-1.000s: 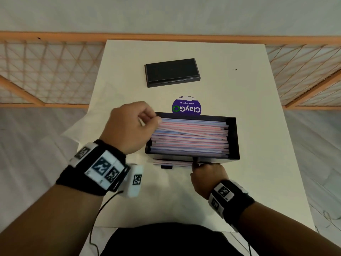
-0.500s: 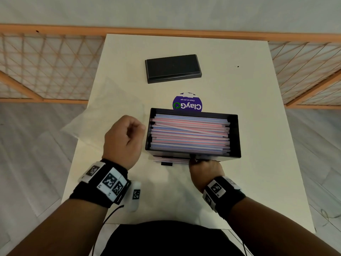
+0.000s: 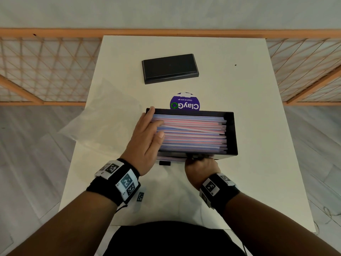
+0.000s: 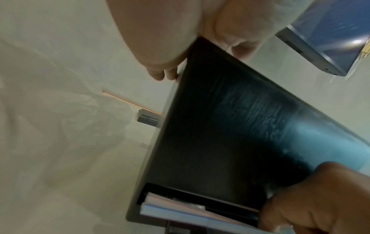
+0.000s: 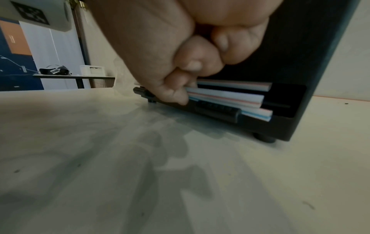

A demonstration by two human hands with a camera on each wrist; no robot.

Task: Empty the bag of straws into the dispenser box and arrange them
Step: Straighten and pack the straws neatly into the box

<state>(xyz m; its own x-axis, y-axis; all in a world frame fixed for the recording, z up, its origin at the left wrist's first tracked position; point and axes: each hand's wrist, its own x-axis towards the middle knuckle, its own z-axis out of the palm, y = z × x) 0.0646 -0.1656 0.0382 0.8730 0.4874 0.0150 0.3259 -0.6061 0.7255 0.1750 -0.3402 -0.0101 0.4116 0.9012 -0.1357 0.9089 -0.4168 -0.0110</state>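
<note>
The black dispenser box [image 3: 231, 133] stands mid-table, filled with pink, blue and white striped straws [image 3: 193, 133] lying lengthwise. My left hand [image 3: 147, 137] lies flat with straight fingers over the left ends of the straws and the box's left wall [image 4: 230, 126]. My right hand [image 3: 200, 166] is curled at the box's front slot, fingers gripping the few straws [image 5: 230, 96] that stick out of the opening above the black lever [image 5: 218, 109]. The clear empty bag [image 3: 103, 115] lies crumpled to the left of the box.
A black lid [image 3: 169, 68] rests further back on the white table [image 3: 258, 108]. A purple round sticker [image 3: 185, 103] sits just behind the box. An orange lattice railing [image 3: 46, 67] runs behind and beside the table.
My left hand, a fist beside the box half a second ago, has opened and moved right onto the straws' left ends. The right hand stays at the front slot.
</note>
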